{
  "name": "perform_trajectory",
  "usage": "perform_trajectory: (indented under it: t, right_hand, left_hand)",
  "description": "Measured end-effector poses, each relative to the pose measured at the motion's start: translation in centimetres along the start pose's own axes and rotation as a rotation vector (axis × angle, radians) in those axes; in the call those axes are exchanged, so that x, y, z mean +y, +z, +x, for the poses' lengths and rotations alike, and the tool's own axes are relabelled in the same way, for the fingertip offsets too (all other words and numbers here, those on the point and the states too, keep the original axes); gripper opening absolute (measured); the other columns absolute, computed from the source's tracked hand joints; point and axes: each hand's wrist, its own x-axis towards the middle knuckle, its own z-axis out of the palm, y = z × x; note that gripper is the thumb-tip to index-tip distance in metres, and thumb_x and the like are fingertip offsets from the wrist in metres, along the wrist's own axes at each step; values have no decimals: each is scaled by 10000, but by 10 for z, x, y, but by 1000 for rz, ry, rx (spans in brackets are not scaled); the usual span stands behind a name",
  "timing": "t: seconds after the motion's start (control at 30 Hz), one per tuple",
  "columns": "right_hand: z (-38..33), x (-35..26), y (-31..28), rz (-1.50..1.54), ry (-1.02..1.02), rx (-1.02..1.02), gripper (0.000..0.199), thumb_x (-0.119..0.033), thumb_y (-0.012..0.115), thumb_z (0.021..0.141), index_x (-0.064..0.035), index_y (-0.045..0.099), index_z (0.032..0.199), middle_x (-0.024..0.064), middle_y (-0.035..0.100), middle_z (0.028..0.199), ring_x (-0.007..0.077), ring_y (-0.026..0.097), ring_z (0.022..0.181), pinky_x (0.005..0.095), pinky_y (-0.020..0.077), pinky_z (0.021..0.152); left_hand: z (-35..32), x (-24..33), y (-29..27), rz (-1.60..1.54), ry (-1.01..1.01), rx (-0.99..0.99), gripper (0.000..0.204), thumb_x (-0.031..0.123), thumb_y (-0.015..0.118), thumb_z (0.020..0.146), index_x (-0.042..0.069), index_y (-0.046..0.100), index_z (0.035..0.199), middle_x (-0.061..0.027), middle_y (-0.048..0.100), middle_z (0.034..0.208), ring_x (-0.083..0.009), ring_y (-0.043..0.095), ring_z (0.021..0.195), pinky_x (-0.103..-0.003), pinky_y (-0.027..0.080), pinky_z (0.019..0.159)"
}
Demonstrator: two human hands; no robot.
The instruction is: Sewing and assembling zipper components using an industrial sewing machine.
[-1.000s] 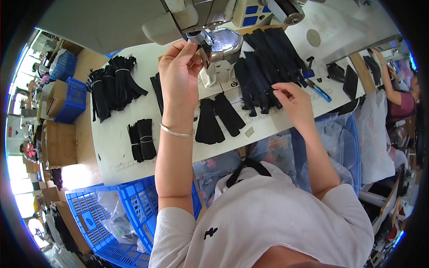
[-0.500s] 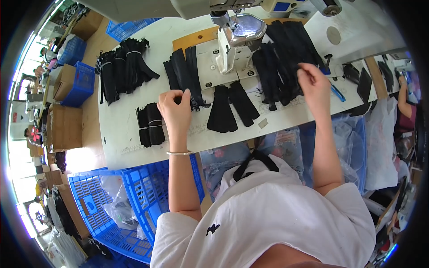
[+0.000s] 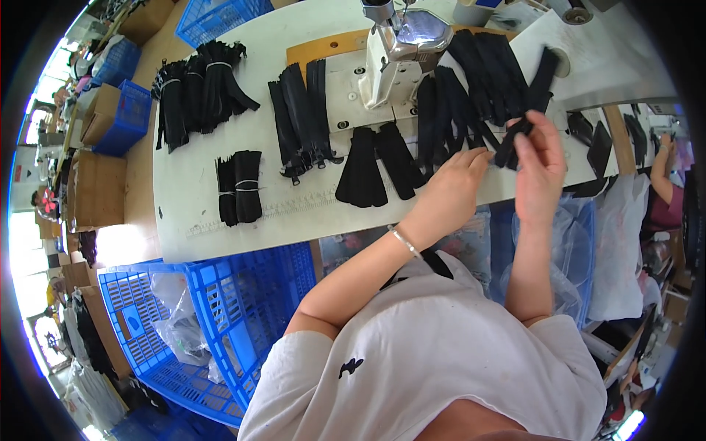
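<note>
My right hand [image 3: 540,173] pinches a black zipper [image 3: 543,77] between thumb and fingers, its upper part sticking up above the hand. To its left, my left hand [image 3: 452,191] has its fingers bent together beside the lower ends of a fanned group of black zippers [image 3: 448,110]; what its fingertips hold, if anything, is hidden. More zippers [image 3: 489,66] lie behind both hands. Two black fabric strips [image 3: 362,173] rest in front of the sewing machine [image 3: 390,66]. Left of the machine lie several black zippers [image 3: 298,110] with their pulls toward me.
Tied black zipper bundles [image 3: 202,95] lie at the table's far left, with a smaller tied black bundle [image 3: 240,187] nearer me. A blue crate [image 3: 202,294] stands below the table's left front edge. Clear plastic bags [image 3: 562,242] hang at the right.
My left hand has crossed from the left zippers to the right-hand group. My right hand now holds a zipper and has come slightly nearer me.
</note>
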Motion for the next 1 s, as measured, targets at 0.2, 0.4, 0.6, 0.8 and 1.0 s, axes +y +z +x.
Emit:
perform_trajectory:
  t: [0.2,0.4,0.6,0.8,1.0]
  right_hand:
    - [-17,-6,-5,-239,68,-72,390,14,611,826,-18,566,1212,2,620,905,33,513,748,175,400,642]
    - [-66,0,13,-81,481,-358,138,39,631,783,14,705,897,34,624,853,62,531,716,185,405,613]
    - [-68,-10,36,-108,369,-585,118,-1,660,798,13,698,909,49,597,802,103,568,699,212,447,623]
    - [-47,11,41,21,506,-466,351,20,628,834,42,553,1176,83,641,886,107,617,747,226,511,661]
    - [-47,25,45,42,607,-456,150,-8,666,832,70,639,957,116,674,794,153,673,701,249,558,638]
  left_hand:
    - [6,21,-16,-132,-37,255,210,-11,501,875,-40,574,1070,-184,573,1055,-336,536,988,-372,448,862]
    - [-31,24,-45,-243,-266,265,158,70,671,827,-63,591,800,-70,509,692,-143,480,598,-261,381,533]
    - [-50,17,-99,-16,-384,432,231,98,703,816,-23,520,744,-61,445,701,-135,428,617,-271,363,554]
    - [-66,10,-107,607,-417,320,299,150,763,719,-2,566,885,-90,526,766,-230,502,626,-342,427,601]
    - [-68,4,-110,491,-521,359,309,127,780,699,-17,568,872,-90,525,692,-214,512,628,-331,432,598]
